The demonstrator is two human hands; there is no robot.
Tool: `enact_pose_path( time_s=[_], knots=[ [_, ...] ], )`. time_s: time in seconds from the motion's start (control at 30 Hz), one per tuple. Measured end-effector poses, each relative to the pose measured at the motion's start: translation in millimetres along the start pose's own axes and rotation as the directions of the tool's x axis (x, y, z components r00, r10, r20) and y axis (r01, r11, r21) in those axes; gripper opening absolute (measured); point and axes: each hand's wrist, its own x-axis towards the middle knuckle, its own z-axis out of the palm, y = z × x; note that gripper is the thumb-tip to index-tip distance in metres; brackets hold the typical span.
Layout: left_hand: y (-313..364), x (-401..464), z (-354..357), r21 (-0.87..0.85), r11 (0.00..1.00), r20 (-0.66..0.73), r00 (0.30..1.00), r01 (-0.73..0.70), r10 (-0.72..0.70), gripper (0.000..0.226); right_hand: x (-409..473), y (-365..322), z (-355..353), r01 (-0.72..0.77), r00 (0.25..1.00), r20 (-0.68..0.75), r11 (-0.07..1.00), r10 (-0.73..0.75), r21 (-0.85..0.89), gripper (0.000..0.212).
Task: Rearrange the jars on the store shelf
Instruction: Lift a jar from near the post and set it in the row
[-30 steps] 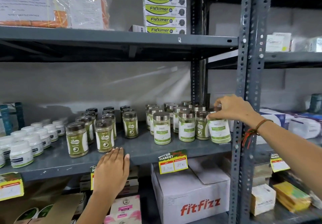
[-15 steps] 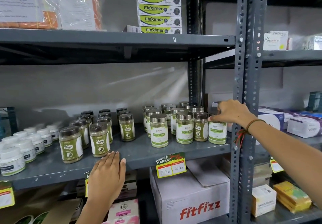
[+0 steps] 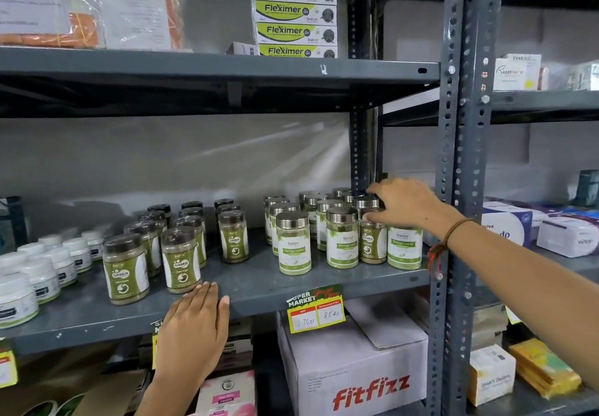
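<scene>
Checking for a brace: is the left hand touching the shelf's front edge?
Touching. The head view shows the left hand lying flat over the shelf edge, fingertips on top.

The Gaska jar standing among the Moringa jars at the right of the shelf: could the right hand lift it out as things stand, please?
Probably yes: the right hand is over the Gaska jar, fingertips at its lid, with open space above, though Moringa jars crowd both sides.

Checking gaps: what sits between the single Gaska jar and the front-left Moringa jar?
Head view: bare shelf between that Gaska jar and Moringa jar.
</scene>
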Motion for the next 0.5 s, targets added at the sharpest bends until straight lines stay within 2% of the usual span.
enact_pose_path(
  time_s=[0.07,0.23,0.3,0.5],
  knots=[
    [0,0,0,0.005,1.000,0.003,1.000,-0.002,0.002,0.058,8,0,8,0.006,0.987,0.161,0.999,-0.012,0.036,0.075],
    [-1,0,1,0.018,1.000,0.006,1.000,-0.008,0.008,0.058,21,2,18,-0.072,0.907,0.420,0.993,0.027,0.092,0.080],
    [-1,0,1,0.024,1.000,0.012,1.000,-0.014,0.014,0.057,23,3,21,-0.100,0.896,0.442,0.987,0.035,0.126,0.079],
    [-1,1,1,0.028,1.000,0.003,1.000,-0.013,0.013,0.056,27,7,18,-0.166,0.921,0.381,0.966,0.080,0.199,0.078]
  ],
)
